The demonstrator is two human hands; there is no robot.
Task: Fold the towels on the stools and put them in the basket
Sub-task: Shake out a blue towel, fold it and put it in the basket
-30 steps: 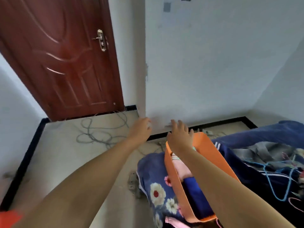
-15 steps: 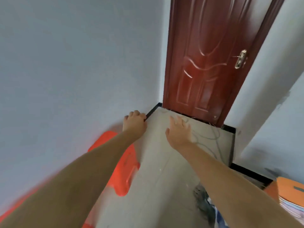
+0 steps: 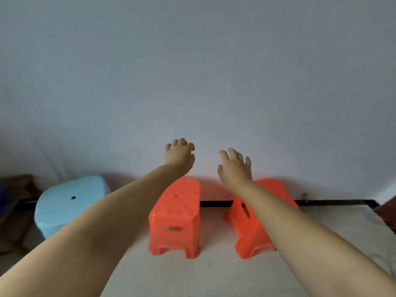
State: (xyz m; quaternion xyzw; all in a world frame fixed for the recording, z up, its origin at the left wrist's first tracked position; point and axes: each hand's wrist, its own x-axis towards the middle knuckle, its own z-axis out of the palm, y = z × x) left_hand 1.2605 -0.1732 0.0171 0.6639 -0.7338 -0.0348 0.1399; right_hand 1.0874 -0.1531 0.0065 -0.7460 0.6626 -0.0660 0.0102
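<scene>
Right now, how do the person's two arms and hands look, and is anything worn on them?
Both forearms are bare as far as the frame shows: no sleeves, watch, bracelet or glove. The left hand and the right hand show no rings that I can make out, though the picture is soft. No markings are visible on either arm.

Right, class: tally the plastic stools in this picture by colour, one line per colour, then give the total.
Orange plastic stools: 2, the left orange stool and the right orange stool
Light blue plastic stool: 1
Total: 3
</scene>
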